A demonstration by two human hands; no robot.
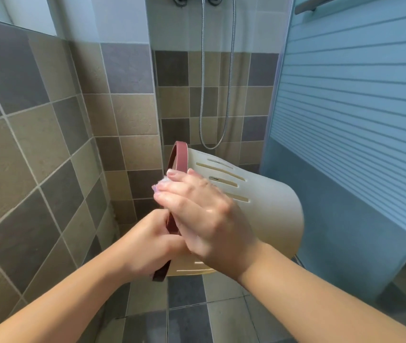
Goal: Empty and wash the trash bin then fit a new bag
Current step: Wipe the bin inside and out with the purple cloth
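Trash bin, cream with slotted sides and a dark-red rim, is held on its side above the tiled floor, mouth toward nine o'clock. The left hand has its grip closed on the lower rim; the right hand presses a pale cloth flat against the rim. Best wiped by turning the bin steadily while scrubbing around the whole rim and slots.

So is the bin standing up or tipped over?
Tipped sideways: the bin is held off the floor, its pink rim facing the left wall.
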